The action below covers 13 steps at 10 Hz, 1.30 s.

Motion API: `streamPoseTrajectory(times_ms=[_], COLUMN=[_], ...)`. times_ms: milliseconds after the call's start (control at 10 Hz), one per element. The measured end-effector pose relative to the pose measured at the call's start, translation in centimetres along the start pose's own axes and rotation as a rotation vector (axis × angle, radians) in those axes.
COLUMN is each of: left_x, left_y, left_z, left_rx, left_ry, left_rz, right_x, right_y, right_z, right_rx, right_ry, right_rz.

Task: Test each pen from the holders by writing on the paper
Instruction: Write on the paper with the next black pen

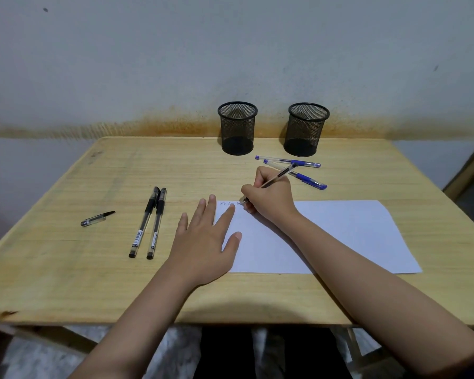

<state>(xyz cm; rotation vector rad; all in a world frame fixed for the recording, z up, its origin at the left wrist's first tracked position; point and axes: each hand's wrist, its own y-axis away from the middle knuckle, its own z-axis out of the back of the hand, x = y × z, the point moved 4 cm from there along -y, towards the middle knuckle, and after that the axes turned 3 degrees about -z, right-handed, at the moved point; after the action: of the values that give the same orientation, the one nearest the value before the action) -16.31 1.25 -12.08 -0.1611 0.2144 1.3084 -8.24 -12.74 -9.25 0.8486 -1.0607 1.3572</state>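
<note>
While the right hand (pixel 268 198) writes, its fingers are closed round a pen (pixel 274 179), tip down on the top-left corner of the paper (pixel 340 236); barrel angled up and back toward the far side of the table. Pen is uncapped. Barrel colour hard to tell under the fingers. A few short marks (pixel 229 204) already sit along the top edge of the sheet, just left of the tip; too small to read.

Left hand (pixel 205 242): flat, fingers spread, holding nothing. It rests across the left edge of the sheet, thumb and forefinger on the paper, remainder on the table (pixel 66 269). Judged to be pinning the sheet.

Outward from the sheet:
- Two blue pens (pixel 298 168) lie crossed just beyond the writing hand, capped.
- Two black pens (pixel 148 222) lie side by side left of the sheet, capped, apart from the paper.
- One loose cap (pixel 97 218) farther left, clip end black.
- Two black mesh holders (pixel 237 128) and (pixel 306 129) at the far edge, against the wall; both look empty.

Step in hand: test stroke with the fifth pen. With the holders empty and four pens laid out, this looks like the last or nearly last test.

Next move, as judged: lift tip, fetch the loose cap from far left, recap. The cap is well apart from both hands, so a reach is needed.
</note>
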Motion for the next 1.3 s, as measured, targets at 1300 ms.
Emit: streamPoseTrajectory(times_ms=[1300], left_x=[14.6], left_y=[6.7], left_z=[7.0], left_rx=[-0.611], left_ry=[0.228], left_rz=[0.501], right_x=[0.2], right_y=[0.4], right_z=[1.0], right_rx=[-0.073], right_ry=[-0.271], right_rz=[-0.051])
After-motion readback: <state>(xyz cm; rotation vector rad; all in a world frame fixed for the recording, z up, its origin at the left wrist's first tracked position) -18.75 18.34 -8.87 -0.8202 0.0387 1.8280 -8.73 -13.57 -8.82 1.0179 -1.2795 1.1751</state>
